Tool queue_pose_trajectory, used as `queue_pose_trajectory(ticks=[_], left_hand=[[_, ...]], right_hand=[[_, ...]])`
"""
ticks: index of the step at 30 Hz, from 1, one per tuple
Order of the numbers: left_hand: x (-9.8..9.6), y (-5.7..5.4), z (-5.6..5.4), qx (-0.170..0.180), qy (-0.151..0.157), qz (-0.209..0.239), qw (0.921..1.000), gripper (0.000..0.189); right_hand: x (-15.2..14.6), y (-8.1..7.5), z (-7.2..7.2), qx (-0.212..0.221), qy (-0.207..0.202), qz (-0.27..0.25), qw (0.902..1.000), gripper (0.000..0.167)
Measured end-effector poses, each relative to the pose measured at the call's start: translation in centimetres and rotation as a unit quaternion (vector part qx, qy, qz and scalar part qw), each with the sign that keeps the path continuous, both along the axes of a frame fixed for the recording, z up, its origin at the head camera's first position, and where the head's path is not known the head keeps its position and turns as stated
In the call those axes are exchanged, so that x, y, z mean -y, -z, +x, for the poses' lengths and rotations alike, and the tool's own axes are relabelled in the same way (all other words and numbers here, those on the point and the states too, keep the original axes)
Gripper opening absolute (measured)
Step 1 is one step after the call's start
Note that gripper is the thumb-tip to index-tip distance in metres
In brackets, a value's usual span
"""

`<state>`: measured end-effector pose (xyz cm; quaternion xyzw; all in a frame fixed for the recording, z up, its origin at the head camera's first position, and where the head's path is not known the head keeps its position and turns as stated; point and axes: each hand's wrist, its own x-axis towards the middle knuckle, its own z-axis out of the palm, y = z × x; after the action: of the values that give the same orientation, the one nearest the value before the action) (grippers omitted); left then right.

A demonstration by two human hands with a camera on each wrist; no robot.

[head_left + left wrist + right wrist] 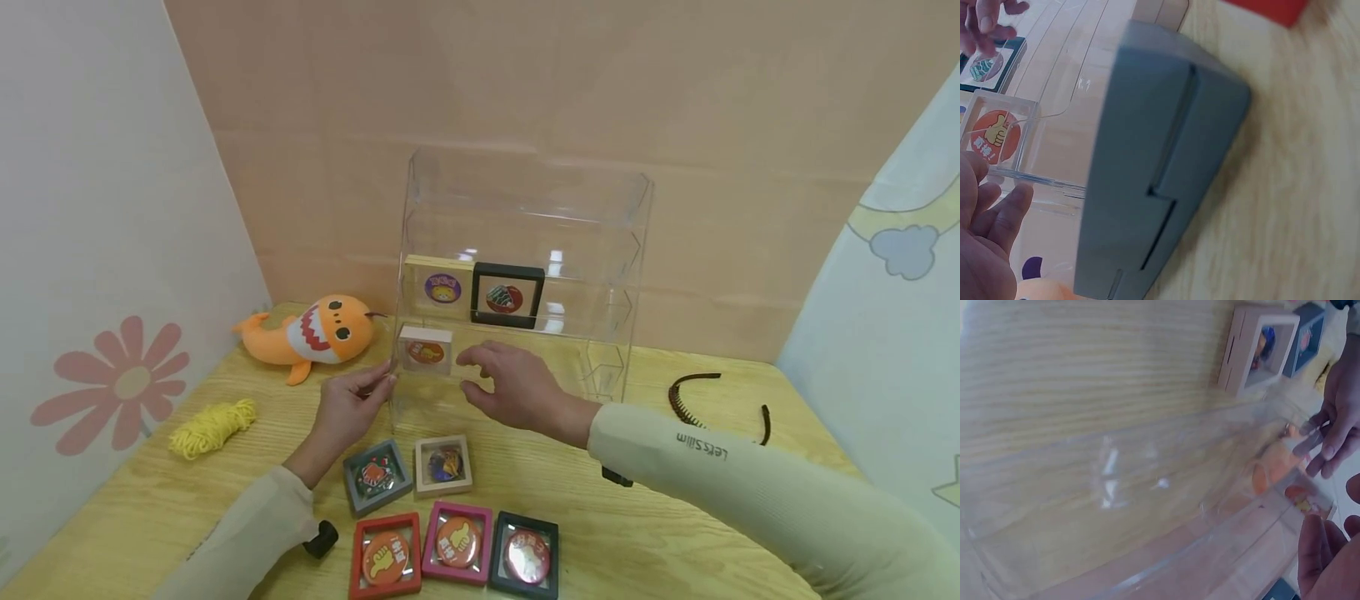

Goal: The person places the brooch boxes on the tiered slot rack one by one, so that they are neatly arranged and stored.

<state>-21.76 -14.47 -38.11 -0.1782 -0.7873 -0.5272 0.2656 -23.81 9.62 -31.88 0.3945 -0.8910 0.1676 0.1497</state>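
A clear plastic tiered display rack stands against the back wall. My left hand pinches the rack's left side edge, its fingertips beside the lower tier in the left wrist view. On that tier, at the left end, stands a pale pink framed badge with a thumbs-up picture. My right hand hovers just right of this frame, fingers loosely bent and nothing between them. One tier up, a pale yellow framed badge and a black framed badge stand side by side.
In front of the rack lie a grey frame, a beige frame, a red frame, a magenta frame and a dark frame. An orange plush shark and yellow cord are left, a black headband right.
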Motion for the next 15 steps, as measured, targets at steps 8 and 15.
queue_pose_trajectory(ticks=[8, 15], left_hand=[[0.0, -0.1, 0.0, 0.006, -0.002, -0.007, 1.0000, 0.022], [0.6, 1.9, -1.5, 0.006, -0.007, -0.001, 1.0000, 0.022]], right_hand=[[-1.1, 1.3, 2.8, 0.098, -0.063, -0.012, 0.9931, 0.023], [-2.9, 2.7, 5.3, 0.163, -0.071, -0.002, 0.9841, 0.018]])
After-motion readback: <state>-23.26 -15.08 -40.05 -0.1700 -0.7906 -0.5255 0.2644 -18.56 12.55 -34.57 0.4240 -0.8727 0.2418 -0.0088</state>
